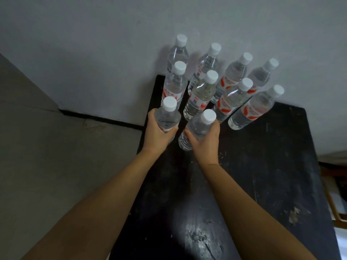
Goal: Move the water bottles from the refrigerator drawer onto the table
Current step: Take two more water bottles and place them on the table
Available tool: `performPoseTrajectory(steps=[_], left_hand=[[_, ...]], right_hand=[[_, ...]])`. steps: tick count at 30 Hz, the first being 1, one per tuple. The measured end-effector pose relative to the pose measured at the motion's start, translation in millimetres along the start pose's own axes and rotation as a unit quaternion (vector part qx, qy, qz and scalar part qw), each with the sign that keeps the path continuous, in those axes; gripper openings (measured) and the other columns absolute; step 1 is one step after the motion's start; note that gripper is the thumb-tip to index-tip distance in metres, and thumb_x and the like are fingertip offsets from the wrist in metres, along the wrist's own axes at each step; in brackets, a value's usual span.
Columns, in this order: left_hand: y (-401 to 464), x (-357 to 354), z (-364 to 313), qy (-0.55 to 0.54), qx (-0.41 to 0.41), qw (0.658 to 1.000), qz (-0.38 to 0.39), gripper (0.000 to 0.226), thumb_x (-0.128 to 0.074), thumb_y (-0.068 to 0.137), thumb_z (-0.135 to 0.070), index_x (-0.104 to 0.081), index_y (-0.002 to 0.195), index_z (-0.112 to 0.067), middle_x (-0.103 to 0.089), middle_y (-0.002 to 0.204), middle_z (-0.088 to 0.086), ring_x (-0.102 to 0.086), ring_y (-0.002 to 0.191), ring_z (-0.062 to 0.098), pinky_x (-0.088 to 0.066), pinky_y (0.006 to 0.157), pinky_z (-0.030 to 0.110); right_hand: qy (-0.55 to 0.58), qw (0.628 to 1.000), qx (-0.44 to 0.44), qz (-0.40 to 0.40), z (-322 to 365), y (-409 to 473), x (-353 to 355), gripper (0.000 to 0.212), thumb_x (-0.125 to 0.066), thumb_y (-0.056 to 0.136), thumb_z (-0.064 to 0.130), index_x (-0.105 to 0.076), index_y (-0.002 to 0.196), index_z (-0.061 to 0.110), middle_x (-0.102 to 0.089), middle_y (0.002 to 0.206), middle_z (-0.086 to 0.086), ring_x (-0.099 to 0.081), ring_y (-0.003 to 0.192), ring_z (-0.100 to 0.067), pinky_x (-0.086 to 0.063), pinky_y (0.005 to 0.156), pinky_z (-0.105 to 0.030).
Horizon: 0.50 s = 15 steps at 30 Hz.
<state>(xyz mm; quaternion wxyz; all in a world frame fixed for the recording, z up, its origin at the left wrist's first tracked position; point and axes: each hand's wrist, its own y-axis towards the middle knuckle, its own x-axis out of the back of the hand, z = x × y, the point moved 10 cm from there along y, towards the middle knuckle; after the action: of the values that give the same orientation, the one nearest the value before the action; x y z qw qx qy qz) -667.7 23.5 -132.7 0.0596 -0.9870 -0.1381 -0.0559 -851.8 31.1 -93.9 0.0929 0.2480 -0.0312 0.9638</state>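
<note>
Several clear water bottles with white caps and red-and-white labels stand upright on a black table (262, 175), grouped at its far edge against the wall. My left hand (156, 132) grips one bottle (168, 115) around its body at the group's near left corner. My right hand (205, 137) grips a second bottle (199, 126) just beside it. Both held bottles are upright; the second bottle's base is at the tabletop. Behind them stand the others, such as one in the middle (201, 94) and one at the right (253, 109). No refrigerator drawer is in view.
The black tabletop is scuffed and reaches toward me, bare in front of the bottles. A grey wall (112, 44) rises behind the table. To the left lies grey floor (47, 147). A wooden frame (336, 203) shows at the right edge.
</note>
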Motion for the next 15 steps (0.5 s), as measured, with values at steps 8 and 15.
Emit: performPoseTrajectory(steps=[8, 15], left_hand=[[-8, -1, 8, 0.030, 0.000, 1.000, 0.000, 0.077, -0.081, 0.073, -0.011, -0.033, 0.134, -0.010, -0.049, 0.123, -0.006, -0.051, 0.114, 0.007, -0.041, 0.081, -0.001], [-15, 3, 12, 0.071, 0.031, 0.997, -0.006, 0.080, -0.081, 0.071, -0.008, -0.033, 0.135, -0.007, -0.046, 0.133, 0.004, -0.048, 0.123, 0.017, -0.040, 0.100, 0.021]], right_hand=[[-0.001, 1.000, -0.001, 0.019, -1, -5, 1, 0.085, -0.078, 0.078, 0.014, -0.027, 0.146, 0.008, -0.034, 0.146, -0.010, -0.036, 0.133, -0.012, -0.028, 0.109, -0.021], [-0.043, 0.997, -0.019, 0.066, -14, -16, 6, 0.092, -0.074, 0.082, 0.015, -0.015, 0.151, 0.018, -0.026, 0.150, -0.010, -0.032, 0.139, -0.022, -0.026, 0.107, -0.024]])
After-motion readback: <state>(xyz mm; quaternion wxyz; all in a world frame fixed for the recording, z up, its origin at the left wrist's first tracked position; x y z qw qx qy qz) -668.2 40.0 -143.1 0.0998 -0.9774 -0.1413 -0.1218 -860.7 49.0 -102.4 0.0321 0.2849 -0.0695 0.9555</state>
